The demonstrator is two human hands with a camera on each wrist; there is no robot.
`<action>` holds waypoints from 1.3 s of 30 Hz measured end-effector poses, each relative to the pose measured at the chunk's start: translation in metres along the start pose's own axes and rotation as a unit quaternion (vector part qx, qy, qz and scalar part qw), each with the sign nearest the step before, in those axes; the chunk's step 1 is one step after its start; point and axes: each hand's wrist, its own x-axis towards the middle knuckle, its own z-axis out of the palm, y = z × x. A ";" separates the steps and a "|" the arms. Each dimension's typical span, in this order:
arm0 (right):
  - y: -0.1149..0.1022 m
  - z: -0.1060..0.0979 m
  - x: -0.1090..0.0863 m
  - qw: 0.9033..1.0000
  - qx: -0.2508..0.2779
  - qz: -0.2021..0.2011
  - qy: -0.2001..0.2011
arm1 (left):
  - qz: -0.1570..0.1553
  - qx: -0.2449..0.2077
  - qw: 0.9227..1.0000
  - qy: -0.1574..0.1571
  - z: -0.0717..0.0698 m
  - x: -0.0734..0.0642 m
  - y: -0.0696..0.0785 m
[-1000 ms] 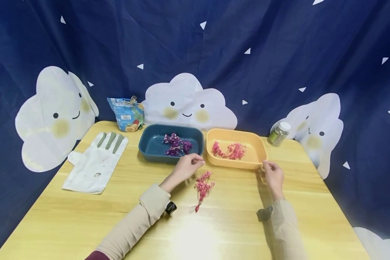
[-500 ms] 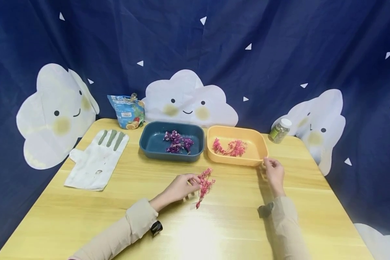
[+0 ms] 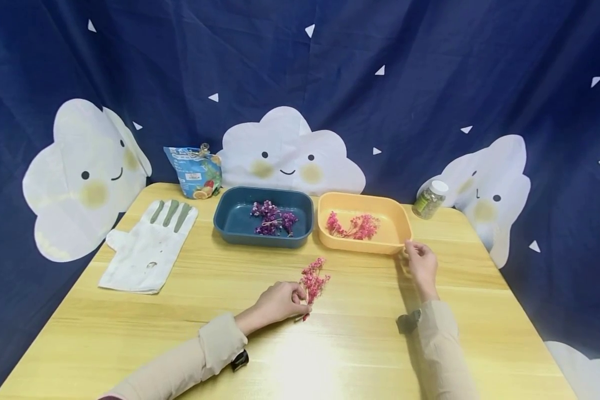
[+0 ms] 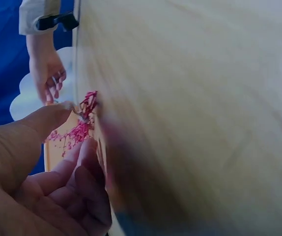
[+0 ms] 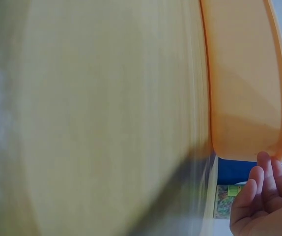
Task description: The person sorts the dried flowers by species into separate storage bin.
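Note:
A small tied bunch of pink dried flowers (image 3: 314, 280) lies on the table in front of the two trays. My left hand (image 3: 278, 303) has thumb and fingertips around its stems, low near the tied end; in the left wrist view the stems (image 4: 84, 117) show between thumb and fingers. At the near right corner of the orange tray (image 3: 362, 246), my right hand (image 3: 422, 268) pinches the rim, with the thumb on one side and fingertips on the other in the right wrist view. Another spread of pink dried flowers (image 3: 362, 226) rests inside that tray.
Beside the orange tray stands a dark blue tray (image 3: 260, 240) holding purple dried flowers (image 3: 267, 214). Farther left lie a white glove (image 3: 142, 253) with grey-green fingers and a blue clipped pouch (image 3: 195, 172). A white-lidded jar (image 3: 430, 200) stands at the back right.
My left hand has come down from in front of the blue tray to the pink bunch, then slid toward its stem end, fingers drawing in. The right hand stays at the orange tray's corner.

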 end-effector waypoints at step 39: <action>0.002 0.001 0.000 1.000 0.006 -0.007 0.002 | 0.054 -0.061 0.991 0.107 -0.031 0.053 0.036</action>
